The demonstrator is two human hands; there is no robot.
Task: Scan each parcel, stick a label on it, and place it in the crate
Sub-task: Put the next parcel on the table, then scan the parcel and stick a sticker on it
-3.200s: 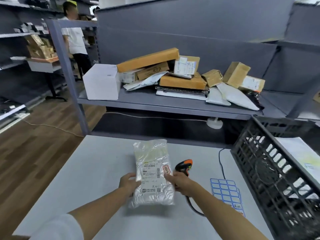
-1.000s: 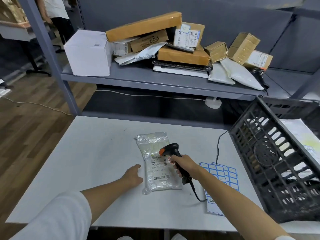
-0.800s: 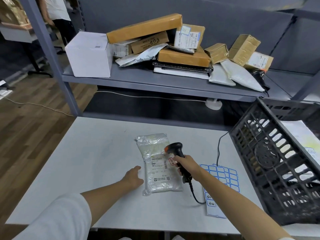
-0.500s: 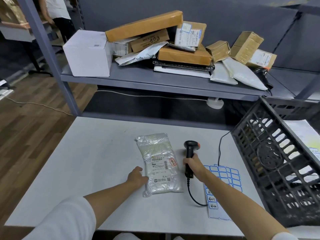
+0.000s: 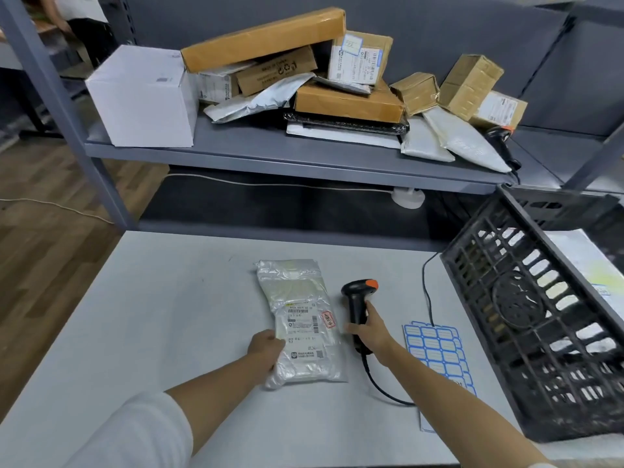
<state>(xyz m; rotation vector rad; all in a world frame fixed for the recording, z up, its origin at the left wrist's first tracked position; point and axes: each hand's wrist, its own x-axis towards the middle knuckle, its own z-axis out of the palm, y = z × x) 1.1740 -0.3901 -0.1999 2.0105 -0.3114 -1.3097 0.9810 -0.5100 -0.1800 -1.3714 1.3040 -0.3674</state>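
Observation:
A clear plastic parcel (image 5: 299, 319) with a printed shipping label lies flat in the middle of the white table (image 5: 162, 319). My left hand (image 5: 266, 346) rests on its left edge. Just right of the parcel my right hand (image 5: 369, 331) grips the handle of the black barcode scanner (image 5: 358, 298), which stands upright with its orange-topped head pointing away. A sheet of blue-bordered labels (image 5: 437, 349) lies on the table right of the scanner. The black slatted crate (image 5: 526, 319) stands tilted at the right edge.
A grey shelf (image 5: 270, 153) behind the table carries a white box (image 5: 145, 96), several brown cartons and grey mailer bags, plus a second scanner (image 5: 499, 140). The scanner's black cable (image 5: 388, 390) loops across the table. A person stands at far left.
My right hand has swung the scanner off the parcel to its right and stood it upright on the table. My left hand slid onto the parcel's left edge.

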